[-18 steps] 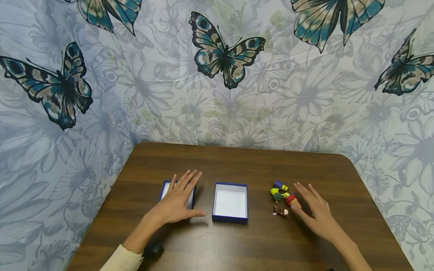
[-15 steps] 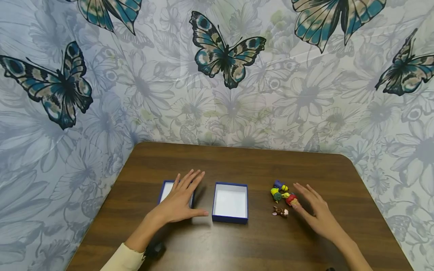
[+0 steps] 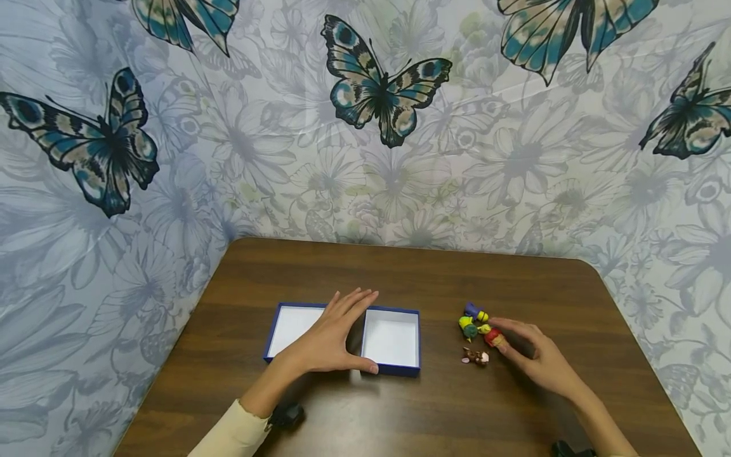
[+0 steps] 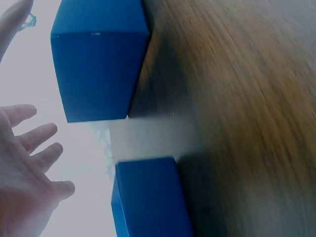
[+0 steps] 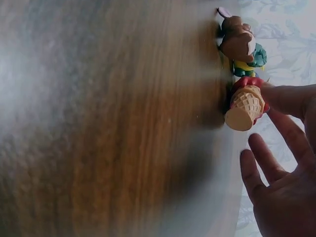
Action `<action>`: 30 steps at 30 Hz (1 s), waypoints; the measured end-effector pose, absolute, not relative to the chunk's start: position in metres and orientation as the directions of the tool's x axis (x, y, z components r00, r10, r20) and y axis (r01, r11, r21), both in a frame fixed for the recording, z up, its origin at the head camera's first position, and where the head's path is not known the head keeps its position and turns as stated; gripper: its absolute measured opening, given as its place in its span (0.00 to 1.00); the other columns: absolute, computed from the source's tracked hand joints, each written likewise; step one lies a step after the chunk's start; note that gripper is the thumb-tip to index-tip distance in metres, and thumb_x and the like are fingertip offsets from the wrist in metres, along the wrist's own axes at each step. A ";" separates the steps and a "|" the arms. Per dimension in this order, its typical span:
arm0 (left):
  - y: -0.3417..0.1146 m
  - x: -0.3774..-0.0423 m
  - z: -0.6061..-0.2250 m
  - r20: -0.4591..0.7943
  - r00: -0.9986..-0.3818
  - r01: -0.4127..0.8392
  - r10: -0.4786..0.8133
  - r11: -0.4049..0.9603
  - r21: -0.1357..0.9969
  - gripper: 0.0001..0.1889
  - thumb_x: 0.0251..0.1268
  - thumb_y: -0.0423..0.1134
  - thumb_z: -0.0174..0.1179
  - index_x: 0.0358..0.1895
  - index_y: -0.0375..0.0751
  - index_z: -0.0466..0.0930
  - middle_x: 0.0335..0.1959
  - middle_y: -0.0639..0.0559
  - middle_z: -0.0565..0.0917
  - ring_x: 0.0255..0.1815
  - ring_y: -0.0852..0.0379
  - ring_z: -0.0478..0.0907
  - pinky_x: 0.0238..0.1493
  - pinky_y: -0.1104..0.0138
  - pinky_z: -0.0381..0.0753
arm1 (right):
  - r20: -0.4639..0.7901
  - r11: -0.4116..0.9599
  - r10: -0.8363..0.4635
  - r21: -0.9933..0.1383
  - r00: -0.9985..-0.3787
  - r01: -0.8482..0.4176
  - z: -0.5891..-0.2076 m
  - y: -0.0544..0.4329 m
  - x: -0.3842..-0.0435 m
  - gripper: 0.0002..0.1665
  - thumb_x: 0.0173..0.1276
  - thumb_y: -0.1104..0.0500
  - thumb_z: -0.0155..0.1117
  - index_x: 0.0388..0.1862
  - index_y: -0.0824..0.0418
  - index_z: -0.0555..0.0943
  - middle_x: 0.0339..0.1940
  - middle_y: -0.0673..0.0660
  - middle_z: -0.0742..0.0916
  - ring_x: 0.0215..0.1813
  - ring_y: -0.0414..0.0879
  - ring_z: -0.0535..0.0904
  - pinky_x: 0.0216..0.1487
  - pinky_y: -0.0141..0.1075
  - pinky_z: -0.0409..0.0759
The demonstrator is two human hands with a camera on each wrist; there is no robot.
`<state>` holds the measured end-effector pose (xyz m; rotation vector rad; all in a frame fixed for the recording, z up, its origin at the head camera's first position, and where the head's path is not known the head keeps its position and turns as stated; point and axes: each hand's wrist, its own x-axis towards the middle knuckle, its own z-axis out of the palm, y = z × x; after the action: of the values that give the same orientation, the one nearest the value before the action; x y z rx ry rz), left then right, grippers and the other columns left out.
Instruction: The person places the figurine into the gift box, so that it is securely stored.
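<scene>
Fingers spread, my left hand [image 3: 325, 339] hovers between two shallow blue boxes with white insides. Its thumb overlaps the near left corner of the right box [image 3: 391, 341], and its fingertips overlap that box's far left corner. Behind the hand, the left box [image 3: 294, 324] is partly hidden. My right hand [image 3: 539, 362] pinches a small toy figure [image 5: 247, 101] with a waffle-cone base and red upper part between thumb and index finger; the other fingers are apart from it. Close by lie a brown figure [image 3: 475, 357], a green-and-yellow figure [image 3: 468, 327] and a purple-and-yellow figure [image 3: 475, 311].
Everything rests on a brown wooden table [image 3: 434, 406] with rounded far corners. A butterfly-print cloth [image 3: 394, 178] hangs behind it. A dark wrist device [image 3: 287, 416] shows below my left wrist.
My left hand has moved right, from over the left box to the right box's left side, uncovering more of the left box. My right thumb and index finger have come together around the cone figure.
</scene>
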<state>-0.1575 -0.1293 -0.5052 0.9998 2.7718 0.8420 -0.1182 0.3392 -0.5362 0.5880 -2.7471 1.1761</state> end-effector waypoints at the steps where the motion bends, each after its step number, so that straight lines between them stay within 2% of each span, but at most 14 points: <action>1: -0.127 -0.158 -0.505 0.105 -0.781 0.570 0.616 0.634 0.522 0.71 0.47 0.77 0.77 0.90 0.69 0.39 0.91 0.58 0.50 0.93 0.49 0.44 0.90 0.37 0.40 | 0.235 0.621 -0.322 -0.679 -0.917 -0.392 -0.537 0.340 -0.119 0.31 0.74 0.63 0.73 0.75 0.51 0.80 0.73 0.57 0.85 0.72 0.23 0.70 0.68 0.17 0.65; 6: -0.122 -0.158 -0.507 0.082 -0.765 0.582 0.638 0.632 0.512 0.71 0.46 0.77 0.77 0.90 0.68 0.40 0.91 0.56 0.53 0.92 0.47 0.49 0.89 0.36 0.44 | 0.230 0.589 -0.382 -0.686 -0.895 -0.428 -0.540 0.344 -0.122 0.33 0.72 0.65 0.74 0.75 0.56 0.80 0.72 0.62 0.84 0.69 0.24 0.76 0.58 0.25 0.82; 8: -0.121 -0.159 -0.508 0.080 -0.762 0.588 0.643 0.634 0.503 0.71 0.45 0.78 0.77 0.90 0.66 0.41 0.91 0.56 0.54 0.92 0.48 0.51 0.89 0.36 0.45 | 0.221 0.582 -0.390 -0.693 -0.894 -0.425 -0.541 0.345 -0.123 0.34 0.71 0.66 0.75 0.75 0.58 0.79 0.72 0.62 0.83 0.68 0.25 0.77 0.55 0.29 0.85; 11: -0.121 -0.159 -0.511 0.078 -0.759 0.594 0.646 0.638 0.491 0.71 0.45 0.78 0.76 0.90 0.63 0.43 0.90 0.55 0.55 0.92 0.50 0.52 0.88 0.36 0.46 | 0.207 0.583 -0.382 -0.702 -0.901 -0.409 -0.543 0.346 -0.123 0.37 0.69 0.66 0.77 0.76 0.58 0.78 0.72 0.61 0.83 0.66 0.24 0.78 0.54 0.29 0.86; 18: -0.124 -0.156 -0.512 0.054 -0.758 0.578 0.650 0.631 0.517 0.70 0.47 0.72 0.80 0.90 0.59 0.46 0.89 0.48 0.58 0.91 0.44 0.55 0.88 0.35 0.47 | 0.213 0.589 -0.379 -0.695 -0.901 -0.412 -0.546 0.345 -0.124 0.41 0.64 0.70 0.79 0.75 0.62 0.78 0.69 0.63 0.84 0.61 0.28 0.80 0.50 0.30 0.86; 22: -0.126 -0.156 -0.514 0.049 -0.764 0.568 0.643 0.635 0.523 0.69 0.49 0.70 0.80 0.90 0.57 0.46 0.89 0.47 0.57 0.90 0.43 0.56 0.88 0.35 0.47 | 0.230 0.578 -0.383 -0.696 -0.894 -0.427 -0.547 0.344 -0.125 0.42 0.62 0.72 0.80 0.75 0.63 0.77 0.67 0.63 0.86 0.59 0.30 0.82 0.49 0.29 0.86; 30: -0.126 -0.156 -0.515 0.045 -0.769 0.562 0.638 0.641 0.523 0.68 0.49 0.70 0.80 0.90 0.58 0.47 0.89 0.48 0.58 0.90 0.46 0.56 0.89 0.36 0.47 | 0.243 0.586 -0.362 -0.692 -0.900 -0.423 -0.547 0.343 -0.123 0.41 0.62 0.72 0.80 0.74 0.63 0.78 0.65 0.63 0.86 0.59 0.29 0.82 0.48 0.29 0.86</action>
<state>-0.1563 -0.1261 -0.5145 0.9981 2.7138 0.7900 -0.1231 0.3432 -0.5468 0.6772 -2.7290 1.2213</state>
